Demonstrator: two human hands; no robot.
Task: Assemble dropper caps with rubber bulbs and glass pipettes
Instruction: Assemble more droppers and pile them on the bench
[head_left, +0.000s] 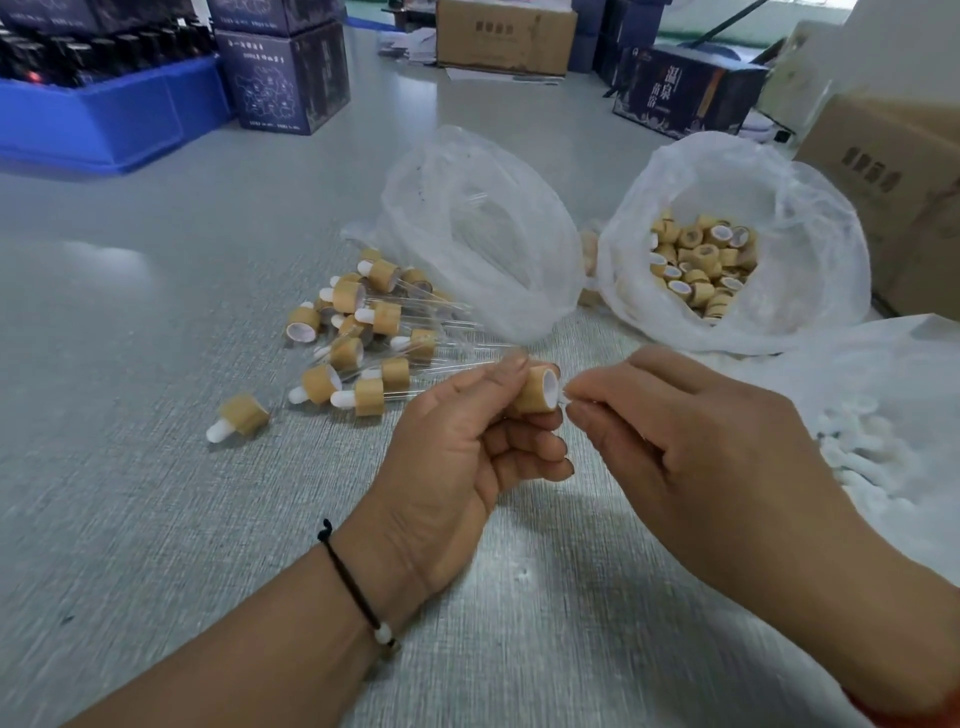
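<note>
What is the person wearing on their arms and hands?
Both hands are bare, with no gloves or rings that I can see. The left hand has a thin black cord bracelet around the wrist, with a small white bead on it. The right hand wears nothing, but a bit of red-orange sleeve peeks in at the picture's bottom edge.

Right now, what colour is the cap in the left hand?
Light bamboo tan outside, white lining inside; the cap shows only in the head view.
</note>
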